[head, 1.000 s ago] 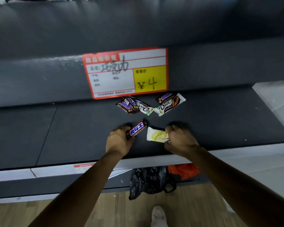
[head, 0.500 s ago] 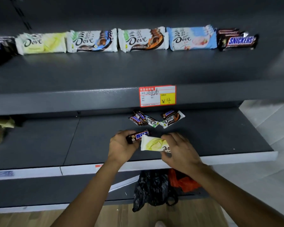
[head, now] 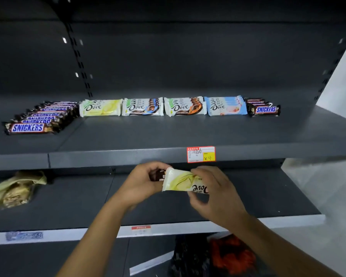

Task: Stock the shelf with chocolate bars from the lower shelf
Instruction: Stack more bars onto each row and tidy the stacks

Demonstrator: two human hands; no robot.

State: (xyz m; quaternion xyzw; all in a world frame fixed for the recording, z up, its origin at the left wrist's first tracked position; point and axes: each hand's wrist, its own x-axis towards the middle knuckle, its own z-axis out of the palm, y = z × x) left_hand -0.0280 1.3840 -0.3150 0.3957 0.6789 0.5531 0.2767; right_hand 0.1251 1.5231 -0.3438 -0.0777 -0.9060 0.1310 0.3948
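Observation:
My left hand grips a dark Snickers bar, mostly hidden behind my fingers. My right hand holds a pale yellow Dove bar by its right end. Both hands hover just under the front lip of the upper shelf. On that shelf lies a row: a long line of Snickers bars at the left, a yellow Dove stack, a blue-brown Dove stack, an orange Dove stack, a light blue Dove stack and a short Snickers stack. My hands hide the loose bars on the lower shelf.
A red and yellow price tag hangs on the upper shelf's lip. A yellowish bag of snacks lies at the lower shelf's left. Black and red bags sit below. The shelf unit ends at the right beside a white floor.
Both hands lifted off the lower shelf with their bars and rose to the upper shelf's lip. The view tilted up, and the stocked upper shelf came into sight.

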